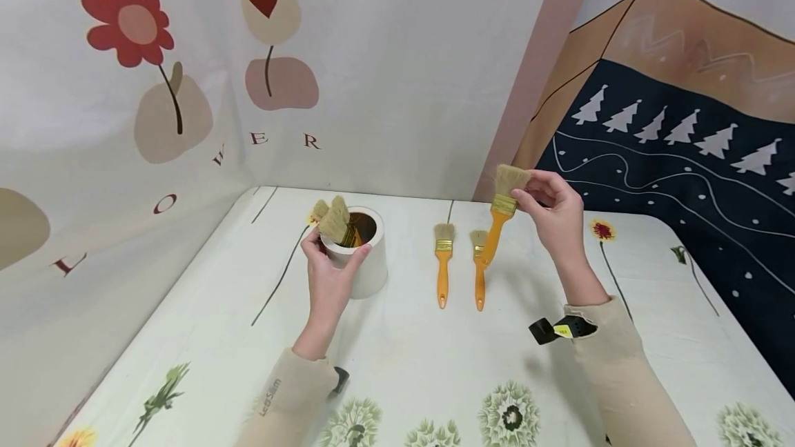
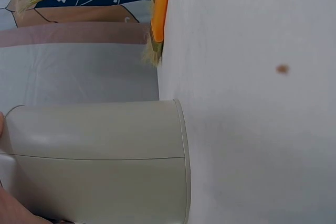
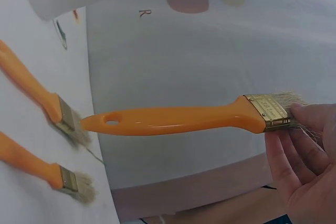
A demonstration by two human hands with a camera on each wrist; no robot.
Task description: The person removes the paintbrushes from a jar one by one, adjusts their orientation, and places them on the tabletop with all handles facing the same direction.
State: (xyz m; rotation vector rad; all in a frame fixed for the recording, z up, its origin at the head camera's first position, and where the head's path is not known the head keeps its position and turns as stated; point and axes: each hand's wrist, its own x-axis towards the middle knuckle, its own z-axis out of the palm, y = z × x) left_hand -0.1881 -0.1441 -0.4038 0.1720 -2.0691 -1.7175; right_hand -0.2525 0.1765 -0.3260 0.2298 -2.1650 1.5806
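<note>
The white pot (image 1: pixel 370 273), far left, is clasped by the left hand (image 1: pixel 329 285), presumably for steadiness; far right, a flat paintbrush (image 1: pixel 504 205) is pinched near its bristles (image 1: pixel 510 175) by the right hand (image 1: pixel 557 219), leaving the handle (image 1: pixel 493 236) uncovered.

Flower-print table (image 1: pixel 404 350): two brushes (image 1: pixel 443 271), pale cup (image 1: pixel 371 273).

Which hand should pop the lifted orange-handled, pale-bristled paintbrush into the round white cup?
Probably the right hand: it pinches that paintbrush near its bristles, with the handle pointing down. The left hand is busy holding the cup near its rim.
</note>
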